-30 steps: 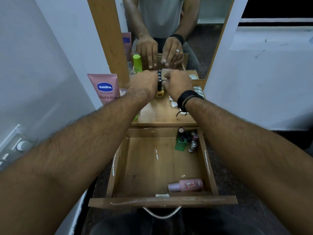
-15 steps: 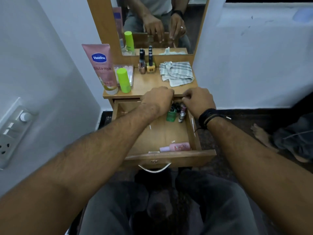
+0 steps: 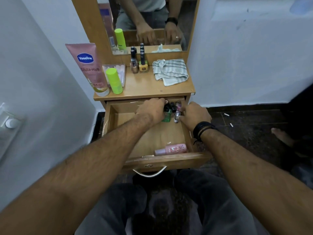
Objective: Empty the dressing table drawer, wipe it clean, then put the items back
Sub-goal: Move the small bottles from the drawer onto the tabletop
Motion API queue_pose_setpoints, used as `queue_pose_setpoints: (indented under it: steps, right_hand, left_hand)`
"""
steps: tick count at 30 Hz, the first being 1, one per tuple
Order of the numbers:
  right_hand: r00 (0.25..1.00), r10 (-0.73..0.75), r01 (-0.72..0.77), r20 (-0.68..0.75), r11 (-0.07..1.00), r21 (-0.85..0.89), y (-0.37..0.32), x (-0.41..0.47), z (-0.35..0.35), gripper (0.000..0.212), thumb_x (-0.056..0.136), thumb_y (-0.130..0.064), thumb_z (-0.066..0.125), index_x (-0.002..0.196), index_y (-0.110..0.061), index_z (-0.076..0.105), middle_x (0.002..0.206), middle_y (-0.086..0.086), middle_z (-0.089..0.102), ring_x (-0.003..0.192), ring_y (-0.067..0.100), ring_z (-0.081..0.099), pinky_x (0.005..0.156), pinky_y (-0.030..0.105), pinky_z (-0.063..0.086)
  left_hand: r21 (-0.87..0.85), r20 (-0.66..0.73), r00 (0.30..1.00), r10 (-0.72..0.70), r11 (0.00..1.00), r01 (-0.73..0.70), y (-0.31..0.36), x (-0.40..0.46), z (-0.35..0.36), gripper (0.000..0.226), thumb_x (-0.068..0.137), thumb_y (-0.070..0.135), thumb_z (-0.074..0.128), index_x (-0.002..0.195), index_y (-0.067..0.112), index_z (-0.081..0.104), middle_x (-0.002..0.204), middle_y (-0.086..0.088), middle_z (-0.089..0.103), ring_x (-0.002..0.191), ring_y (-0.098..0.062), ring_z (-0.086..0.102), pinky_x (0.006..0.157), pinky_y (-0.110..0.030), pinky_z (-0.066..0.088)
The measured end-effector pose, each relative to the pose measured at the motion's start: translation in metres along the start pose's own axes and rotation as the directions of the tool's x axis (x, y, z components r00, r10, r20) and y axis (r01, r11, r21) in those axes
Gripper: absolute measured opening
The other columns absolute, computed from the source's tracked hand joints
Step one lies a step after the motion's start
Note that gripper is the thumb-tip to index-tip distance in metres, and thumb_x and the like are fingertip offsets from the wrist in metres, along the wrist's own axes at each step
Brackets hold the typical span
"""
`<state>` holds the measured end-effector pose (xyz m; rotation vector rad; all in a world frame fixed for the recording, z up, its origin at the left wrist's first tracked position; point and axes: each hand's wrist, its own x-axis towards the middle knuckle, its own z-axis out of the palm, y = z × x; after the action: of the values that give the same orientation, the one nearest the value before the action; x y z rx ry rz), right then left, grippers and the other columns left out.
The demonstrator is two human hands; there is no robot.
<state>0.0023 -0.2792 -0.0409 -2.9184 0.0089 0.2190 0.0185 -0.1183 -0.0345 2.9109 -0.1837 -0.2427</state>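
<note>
The emptying step was in hand, by my reading. Both hands were down in the open drawer point(image 3: 116, 122), mid-frame, at the cluster of small bottles point(image 3: 172, 108) in its far right corner. The left hand point(image 3: 152, 110) was curled round the green bottle point(image 3: 166, 117); whether it truly gripped it I could not tell. The right hand point(image 3: 194, 116) had its fingers bent narrow against a little silver-capped bottle point(image 3: 176, 117), touching it.

Next they would need to lift these clear of the drawer's back lip and set them on the worktop point(image 3: 144, 87) above, where bare space lay between the cloth point(image 3: 170, 71) and the lime tube point(image 3: 114, 80).

A pink bottle point(image 3: 171, 149) lay on its side at the drawer's near right corner, not yet taken. Two nail polishes point(image 3: 138, 64) stood by the mirror point(image 3: 152, 22).
</note>
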Motion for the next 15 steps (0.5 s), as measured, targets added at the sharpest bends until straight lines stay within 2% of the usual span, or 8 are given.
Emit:
queue_pose_setpoints:
  steps: [2, 5, 10, 15]
  right_hand:
    - [1.0, -0.001, 0.001, -0.013, 1.0, 0.004, -0.0004, 0.0017, 0.0029, 0.03, 0.092, -0.04, 0.066, 0.113, -0.018, 0.067, 0.099, 0.001, 0.052, 0.1, 0.034, 0.063, 0.086, 0.048, 0.056]
    - [0.999, 0.006, -0.006, -0.035, 1.0, 0.013, -0.0009, 0.0038, 0.0062, 0.03, 0.092, -0.04, 0.066, 0.108, -0.016, 0.066, 0.1, 0.004, 0.055, 0.097, 0.034, 0.063, 0.083, 0.048, 0.057]
    - [0.999, -0.029, 0.028, -0.025, 0.999, -0.034, -0.0011, 0.0066, 0.0099, 0.031, 0.094, -0.04, 0.062, 0.113, -0.016, 0.068, 0.107, 0.006, 0.057, 0.097, 0.033, 0.063, 0.084, 0.048, 0.057]
    - [0.999, -0.042, 0.041, -0.01, 0.998, -0.049, -0.0021, 0.0095, 0.0097, 0.032, 0.095, -0.04, 0.06, 0.119, -0.02, 0.068, 0.116, 0.005, 0.057, 0.102, 0.034, 0.062, 0.086, 0.049, 0.056]
  left_hand:
    - [-0.043, -0.016, 1.0, 0.02, 0.999, -0.021, -0.0007, 0.0014, 0.0016, 0.045, 0.094, 0.037, 0.063, 0.137, 0.029, 0.053, 0.127, -0.004, 0.061, 0.115, -0.031, 0.059, 0.091, -0.044, 0.051]
    - [-0.076, -0.042, 0.995, 0.086, 0.993, -0.089, -0.0016, 0.0033, 0.0015, 0.04, 0.097, 0.037, 0.06, 0.136, 0.033, 0.053, 0.126, -0.002, 0.061, 0.115, -0.029, 0.059, 0.095, -0.047, 0.051]
    - [-0.058, -0.052, 0.99, 0.131, 0.989, -0.134, -0.0028, 0.0066, -0.0017, 0.028, 0.102, 0.031, 0.054, 0.127, 0.031, 0.064, 0.125, -0.002, 0.063, 0.113, -0.027, 0.06, 0.095, -0.043, 0.05]
    - [-0.076, -0.072, 0.99, 0.121, 0.989, -0.126, -0.0043, 0.0086, -0.0012, 0.021, 0.099, 0.028, 0.058, 0.118, 0.027, 0.067, 0.119, -0.001, 0.066, 0.108, -0.025, 0.062, 0.092, -0.041, 0.051]
